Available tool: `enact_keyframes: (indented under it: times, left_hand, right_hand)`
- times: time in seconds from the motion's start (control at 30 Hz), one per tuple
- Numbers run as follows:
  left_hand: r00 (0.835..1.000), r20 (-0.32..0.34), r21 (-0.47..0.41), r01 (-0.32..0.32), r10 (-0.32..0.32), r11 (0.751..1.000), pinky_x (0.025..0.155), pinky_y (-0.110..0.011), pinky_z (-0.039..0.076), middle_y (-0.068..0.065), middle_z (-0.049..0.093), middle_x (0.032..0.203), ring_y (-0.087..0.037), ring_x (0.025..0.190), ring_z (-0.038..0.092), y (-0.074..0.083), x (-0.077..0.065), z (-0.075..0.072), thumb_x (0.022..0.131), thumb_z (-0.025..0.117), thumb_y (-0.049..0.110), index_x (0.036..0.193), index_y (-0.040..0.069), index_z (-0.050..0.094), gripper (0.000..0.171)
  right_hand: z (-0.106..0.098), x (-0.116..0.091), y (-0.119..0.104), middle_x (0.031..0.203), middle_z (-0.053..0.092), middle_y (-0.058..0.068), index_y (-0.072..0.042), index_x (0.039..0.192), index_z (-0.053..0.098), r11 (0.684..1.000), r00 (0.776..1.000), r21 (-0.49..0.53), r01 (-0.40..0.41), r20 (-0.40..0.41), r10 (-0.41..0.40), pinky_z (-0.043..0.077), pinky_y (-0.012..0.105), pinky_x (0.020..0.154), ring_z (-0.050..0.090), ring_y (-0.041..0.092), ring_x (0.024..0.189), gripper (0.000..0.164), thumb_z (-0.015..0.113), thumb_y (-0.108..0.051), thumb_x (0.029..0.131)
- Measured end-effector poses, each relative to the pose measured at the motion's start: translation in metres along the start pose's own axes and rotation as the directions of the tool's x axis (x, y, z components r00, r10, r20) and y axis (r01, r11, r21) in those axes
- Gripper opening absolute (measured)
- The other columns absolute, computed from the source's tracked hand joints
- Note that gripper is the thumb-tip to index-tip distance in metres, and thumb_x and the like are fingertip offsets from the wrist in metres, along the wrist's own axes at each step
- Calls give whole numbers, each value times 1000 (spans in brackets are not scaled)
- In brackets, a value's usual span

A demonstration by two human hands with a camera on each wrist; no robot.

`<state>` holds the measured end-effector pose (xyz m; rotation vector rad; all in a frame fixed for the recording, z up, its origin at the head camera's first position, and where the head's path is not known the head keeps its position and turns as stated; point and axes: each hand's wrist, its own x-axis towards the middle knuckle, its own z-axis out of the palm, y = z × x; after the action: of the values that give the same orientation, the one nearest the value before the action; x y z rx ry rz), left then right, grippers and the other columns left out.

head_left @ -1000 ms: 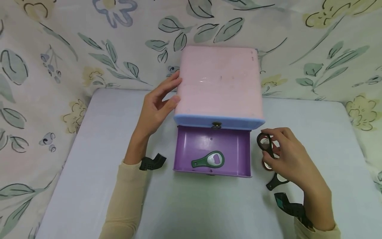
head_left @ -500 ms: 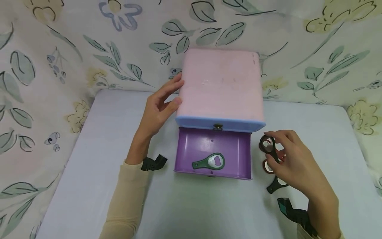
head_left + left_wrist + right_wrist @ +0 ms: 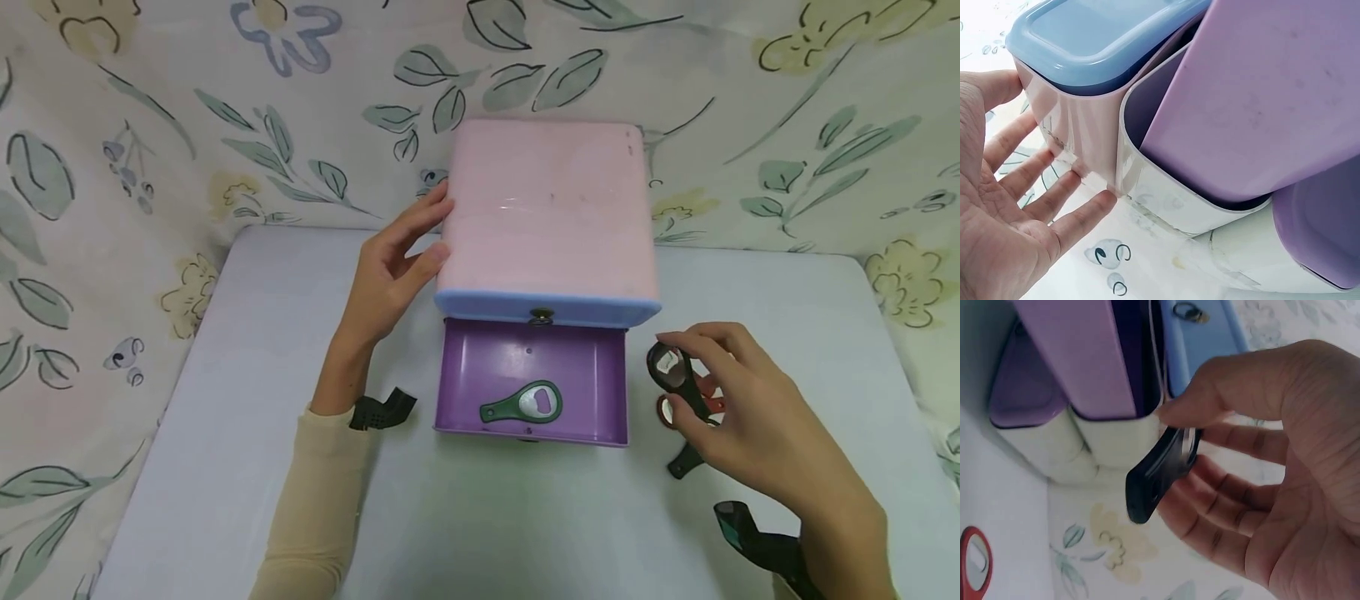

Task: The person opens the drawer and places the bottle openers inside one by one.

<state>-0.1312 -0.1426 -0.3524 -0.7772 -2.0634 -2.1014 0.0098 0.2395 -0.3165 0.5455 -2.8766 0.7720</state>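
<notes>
Opener, black and round-headed, is pinched by the right hand, the left hand spread wide.

From the head camera I get soft, muted light, with faint shadows on the counter at lower right and a small glint on the pink box. The left wrist view is brighter, sheen streaking the blue front; the right wrist view is dim, the right hand shaded.
</notes>
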Motion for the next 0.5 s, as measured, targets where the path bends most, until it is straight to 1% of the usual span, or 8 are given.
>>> enact_keyframes:
  times: [0.07,0.13,0.27,0.5]
  left_hand:
    - [1000,-1,0,3,-3,1000,110,-29,56,-3,46,168,-24,155,46,0,0,0,100,64,7,149,-1,58,50]
    - [1000,-1,-1,5,-5,1000,110,-29,56,-3,46,168,-24,155,46,1,0,1,100,64,5,149,-1,58,50]
    - [1000,1,-3,9,-9,1000,111,-29,56,-3,45,168,-24,155,46,0,0,1,100,63,3,149,-1,57,50]
    - [1000,-2,-14,6,-6,1000,110,-28,56,-5,45,169,-25,155,46,0,0,1,100,63,3,149,-3,57,50]
  right_hand:
    - [-2,1,-6,131,60,2,-18,140,65,1000,999,0,32,12,-32,49,9,66,59,5,83,74,87,0,72]
    - [-3,3,-11,130,60,0,-18,140,66,997,997,-5,71,13,-71,49,5,68,60,4,83,74,86,1,71]
    - [-6,8,-17,131,61,0,-19,138,67,990,990,-31,141,19,-140,49,5,69,62,5,83,72,85,-1,71]
    - [-10,17,-25,132,61,3,-16,142,65,967,969,-68,245,59,-241,43,7,62,54,6,85,70,82,-5,75]
